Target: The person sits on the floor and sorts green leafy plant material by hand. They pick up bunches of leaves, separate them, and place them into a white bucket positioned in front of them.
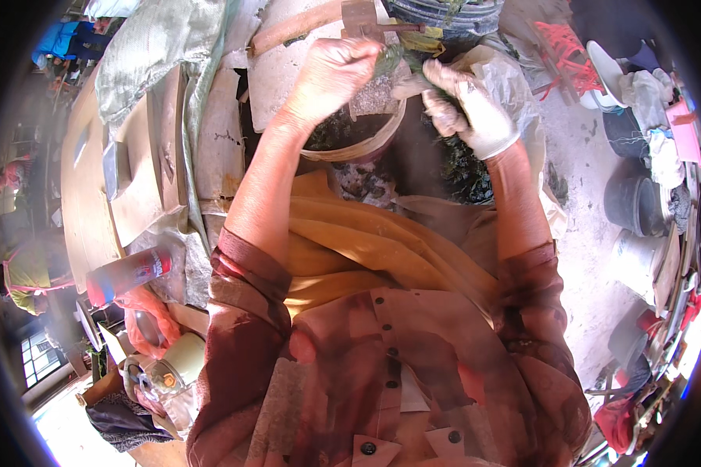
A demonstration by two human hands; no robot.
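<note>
My bare left hand [344, 73] is closed on one end of a dark green strand bundle [390, 61] at the top middle. The bundle runs across to my right hand [473, 108], which wears a soiled white glove and has its fingers curled around the other part. Below my hands stands a round tub [356, 153] with dark green matter in it. A hammer-like tool [362, 22] with a block head and a rod lies just beyond my left hand. More dark green matter [473, 169] lies under my right wrist.
A ribbed bucket [450, 23] stands at the top. Boards [134, 163] and woven sacking [158, 52] lie on the left, near a red cylindrical container [129, 275]. Dark buckets [634, 204] line the right side. Other people [29, 271] are at the far left.
</note>
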